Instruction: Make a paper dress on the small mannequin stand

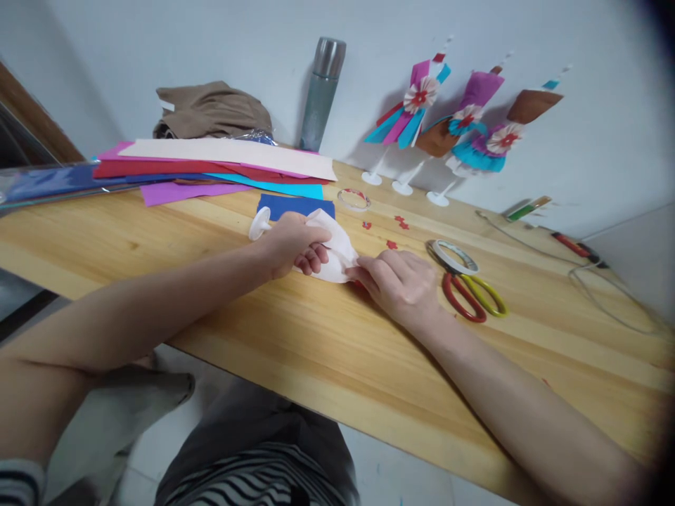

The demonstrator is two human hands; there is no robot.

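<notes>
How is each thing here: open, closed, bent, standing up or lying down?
Thin white sheet: bent, gathered
Left hand: gripping the sheet
Right hand: pinching the sheet
Round white base: tilted
Grey-green metal flask: upright, capped
Scissors with red and yellow handles: lying flat, blades mostly hidden
Flat white ring: lying over the scissors
Brown cloth: bundled up
Long coloured strips: stacked
Three dress-shaped figures: upright

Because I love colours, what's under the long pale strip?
A red sheet, a light-blue sheet and a purple sheet peek out; whatever the pale strip covers is hidden.
</notes>
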